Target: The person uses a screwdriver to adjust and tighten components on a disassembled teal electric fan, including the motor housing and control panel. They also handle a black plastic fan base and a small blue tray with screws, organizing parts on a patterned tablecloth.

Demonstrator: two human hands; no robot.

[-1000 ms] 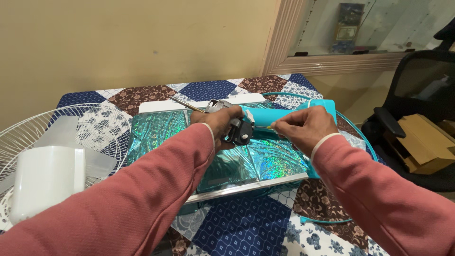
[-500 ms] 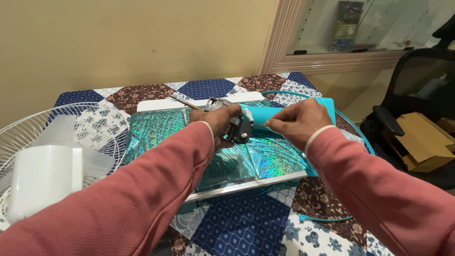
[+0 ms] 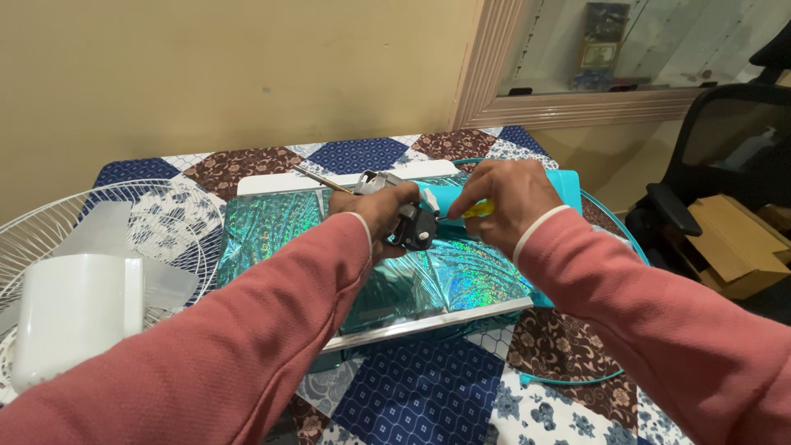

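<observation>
Right hand [image 3: 507, 198] shifted left, seemingly screwdriver [image 3: 479, 209], grey motor [image 3: 412, 224] gripped

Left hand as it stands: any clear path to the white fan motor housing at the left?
Probably not right away: the left hand is closed around a small grey-black part over the teal panel. Nothing blocks the way to the white housing.

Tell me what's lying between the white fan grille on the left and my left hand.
In the head view, shiny holographic teal sheet lies between fan grille and left hand.

patchwork cloth [image 3: 428, 395] | holographic teal panel [image 3: 272, 227] – white fan [image 3: 74, 313], seemingly – teal ring [image 3: 577, 381]
</observation>
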